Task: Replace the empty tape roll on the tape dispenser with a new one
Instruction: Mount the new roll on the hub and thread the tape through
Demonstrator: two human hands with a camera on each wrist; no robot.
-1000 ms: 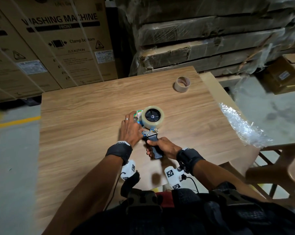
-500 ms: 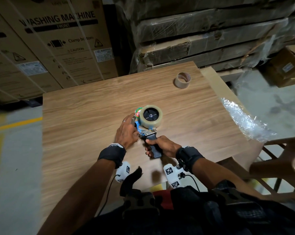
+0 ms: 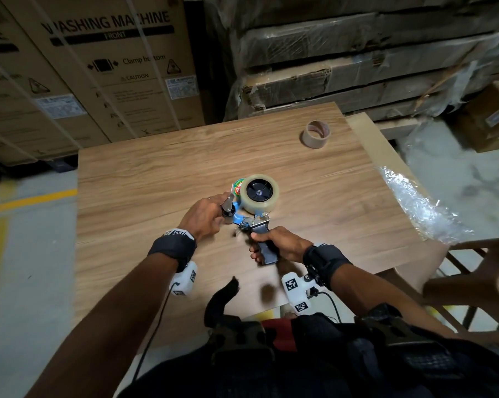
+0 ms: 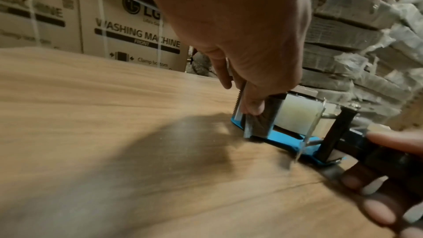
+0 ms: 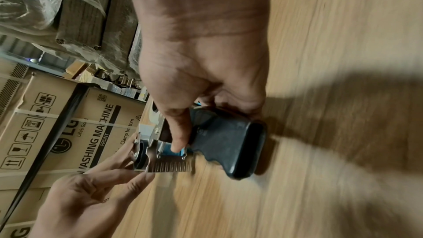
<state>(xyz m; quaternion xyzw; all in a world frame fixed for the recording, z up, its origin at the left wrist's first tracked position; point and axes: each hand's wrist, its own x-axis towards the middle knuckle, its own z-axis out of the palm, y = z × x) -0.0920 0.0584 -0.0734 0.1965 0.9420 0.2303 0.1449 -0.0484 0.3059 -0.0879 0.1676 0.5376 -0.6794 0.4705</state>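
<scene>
The tape dispenser (image 3: 252, 222) lies on its side on the wooden table (image 3: 144, 179), with a blue frame and a black handle (image 5: 226, 142). A new clear tape roll (image 3: 259, 193) sits on its black hub. My right hand (image 3: 259, 248) grips the handle. My left hand (image 3: 226, 209) pinches the dispenser's front end, at the black roller and serrated blade (image 5: 169, 166). From the left wrist, its fingertips (image 4: 250, 109) are seen pressing the metal plate beside the tape roll (image 4: 295, 113). The empty brown core (image 3: 315, 134) stands at the table's far right.
Washing machine cartons (image 3: 107, 67) stand behind the table, with wrapped flat boxes (image 3: 371, 61) stacked to their right. Crumpled clear plastic (image 3: 420, 205) lies off the table's right edge, and a brown plastic chair (image 3: 472, 285) stands at the near right.
My left hand has slid back off the dispenser's front, so the roller and blade now show beside its fingers. The right hand still holds the handle, and the view has shifted slightly.
</scene>
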